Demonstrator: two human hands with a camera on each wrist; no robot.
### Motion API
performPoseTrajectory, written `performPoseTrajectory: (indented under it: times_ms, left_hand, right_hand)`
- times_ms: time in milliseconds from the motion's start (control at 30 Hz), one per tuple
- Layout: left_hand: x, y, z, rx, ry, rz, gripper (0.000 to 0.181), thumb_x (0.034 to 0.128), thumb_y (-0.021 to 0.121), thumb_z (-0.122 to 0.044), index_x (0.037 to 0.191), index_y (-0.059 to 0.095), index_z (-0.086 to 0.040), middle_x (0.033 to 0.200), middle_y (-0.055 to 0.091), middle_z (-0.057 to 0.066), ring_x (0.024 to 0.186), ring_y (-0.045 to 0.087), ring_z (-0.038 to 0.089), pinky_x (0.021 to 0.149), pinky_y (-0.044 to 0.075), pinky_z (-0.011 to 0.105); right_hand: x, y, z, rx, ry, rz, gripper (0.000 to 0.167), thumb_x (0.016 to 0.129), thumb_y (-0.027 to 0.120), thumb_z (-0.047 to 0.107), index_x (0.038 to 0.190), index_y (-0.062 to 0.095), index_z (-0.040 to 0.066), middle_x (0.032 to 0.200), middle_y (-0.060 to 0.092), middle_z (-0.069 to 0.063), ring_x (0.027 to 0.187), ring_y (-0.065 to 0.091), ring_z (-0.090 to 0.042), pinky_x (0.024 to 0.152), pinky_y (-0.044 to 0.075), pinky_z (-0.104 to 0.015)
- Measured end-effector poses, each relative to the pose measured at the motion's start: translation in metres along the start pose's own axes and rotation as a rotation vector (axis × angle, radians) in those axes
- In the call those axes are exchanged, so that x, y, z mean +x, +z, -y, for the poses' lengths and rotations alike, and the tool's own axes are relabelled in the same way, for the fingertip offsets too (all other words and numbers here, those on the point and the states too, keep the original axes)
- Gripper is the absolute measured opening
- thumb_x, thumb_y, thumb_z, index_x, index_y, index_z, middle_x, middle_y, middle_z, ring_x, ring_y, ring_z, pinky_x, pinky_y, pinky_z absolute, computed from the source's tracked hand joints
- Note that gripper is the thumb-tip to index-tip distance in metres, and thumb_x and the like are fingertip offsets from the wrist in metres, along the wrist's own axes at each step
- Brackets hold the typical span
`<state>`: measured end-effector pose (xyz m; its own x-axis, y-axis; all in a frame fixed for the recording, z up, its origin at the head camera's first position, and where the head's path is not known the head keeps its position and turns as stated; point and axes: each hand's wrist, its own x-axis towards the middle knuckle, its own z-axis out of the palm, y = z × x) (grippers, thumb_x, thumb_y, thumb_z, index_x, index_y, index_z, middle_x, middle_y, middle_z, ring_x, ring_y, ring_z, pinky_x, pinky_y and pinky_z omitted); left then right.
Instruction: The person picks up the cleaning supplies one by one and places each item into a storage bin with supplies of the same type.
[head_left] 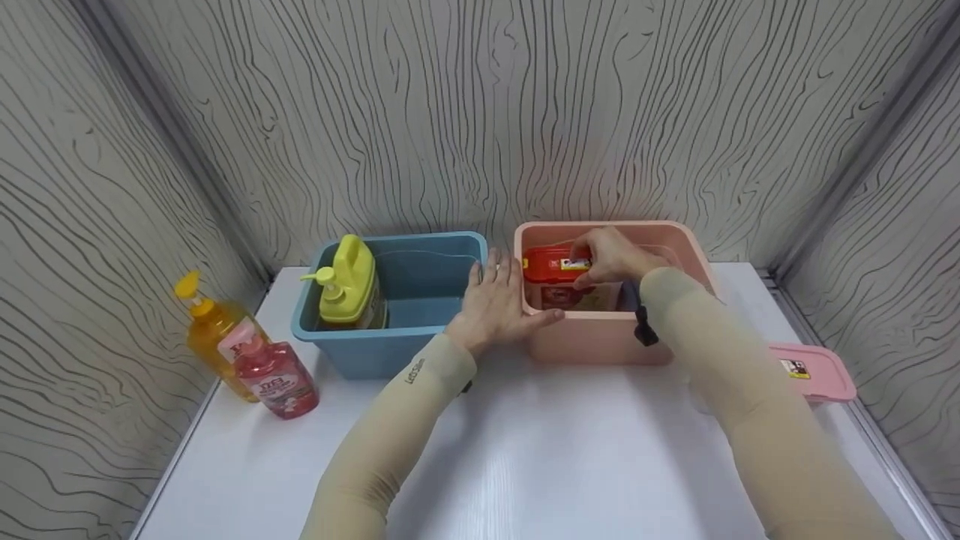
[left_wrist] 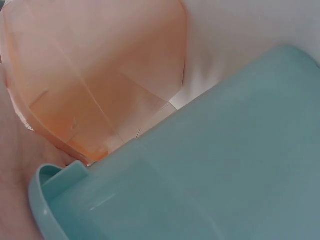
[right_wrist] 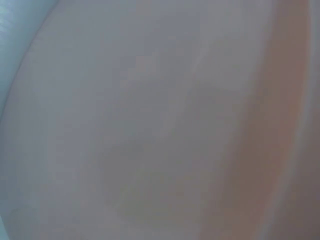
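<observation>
In the head view, my right hand reaches into the pink bin and grips the near end of a red-lidded food container, thumb on one side and fingers on the other. The container lies in the bin's left part. Between the two bins, my left hand rests with fingers spread and straight, touching the rims of the blue bin and the pink one. A yellow pump jug stands in the blue bin's left end. The right wrist view is blurred and shows mostly the pink bin's wall.
Left of the blue bin stand an orange pump bottle and a pink-red bottle. At the table's right edge, partly behind my right sleeve, is a container with a pink lid. A patterned wall rises behind the bins.
</observation>
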<state>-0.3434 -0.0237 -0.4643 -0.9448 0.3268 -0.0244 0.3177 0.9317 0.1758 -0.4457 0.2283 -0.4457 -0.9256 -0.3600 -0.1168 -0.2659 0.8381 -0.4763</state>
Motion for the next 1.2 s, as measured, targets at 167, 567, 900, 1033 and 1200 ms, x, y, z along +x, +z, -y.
performPoseTrajectory:
  times_ms: [167, 567, 900, 1033, 1200]
  left_hand:
    - [-0.001, 0.001, -0.002, 0.003, 0.011, 0.003, 0.128, 0.0935, 0.034, -0.098, 0.181, 0.009, -0.009, 0.191, 0.014, 0.012, 0.18, 0.001, 0.039, 0.146, 0.005, 0.062]
    - [-0.001, 0.001, -0.001, -0.002, 0.006, 0.007, 0.128, 0.0943, 0.035, -0.097, 0.181, 0.007, -0.008, 0.191, 0.012, 0.013, 0.18, 0.001, 0.039, 0.146, 0.004, 0.062]
    - [-0.001, -0.001, 0.0, 0.015, 0.016, -0.005, 0.129, 0.0931, 0.033, -0.099, 0.181, 0.008, -0.008, 0.191, 0.012, 0.012, 0.18, 0.004, 0.04, 0.145, 0.006, 0.063]
    - [-0.002, 0.0, 0.001, 0.023, 0.011, -0.008, 0.129, 0.0927, 0.032, -0.1, 0.182, 0.008, -0.009, 0.191, 0.012, 0.012, 0.18, 0.003, 0.039, 0.146, 0.006, 0.062]
    - [-0.002, 0.0, 0.002, 0.034, 0.008, -0.011, 0.13, 0.0924, 0.031, -0.1, 0.182, 0.008, -0.009, 0.191, 0.011, 0.012, 0.18, 0.003, 0.039, 0.146, 0.007, 0.063]
  right_hand:
    - [-0.003, 0.003, -0.001, -0.015, 0.066, 0.041, 0.054, 0.09, 0.097, 0.017, 0.138, 0.073, 0.012, 0.136, 0.075, -0.015, 0.123, 0.07, -0.036, 0.115, 0.061, -0.063]
    - [-0.015, -0.004, 0.009, -0.042, 0.082, 0.065, 0.072, 0.093, 0.094, 0.019, 0.158, 0.062, 0.012, 0.15, 0.071, -0.016, 0.138, 0.066, -0.04, 0.124, 0.052, -0.066]
    - [-0.023, -0.02, 0.01, -0.067, 0.063, 0.075, 0.067, 0.098, 0.088, 0.019, 0.158, 0.062, 0.008, 0.15, 0.072, -0.02, 0.137, 0.069, -0.043, 0.12, 0.055, -0.065]
    - [-0.027, -0.026, 0.013, -0.062, 0.096, 0.061, 0.07, 0.098, 0.088, 0.019, 0.16, 0.059, 0.007, 0.158, 0.066, -0.023, 0.146, 0.064, -0.048, 0.122, 0.052, -0.069]
    - [-0.029, -0.033, 0.016, -0.067, 0.121, 0.066, 0.068, 0.099, 0.087, 0.019, 0.16, 0.059, 0.009, 0.162, 0.061, -0.025, 0.148, 0.06, -0.051, 0.121, 0.052, -0.071]
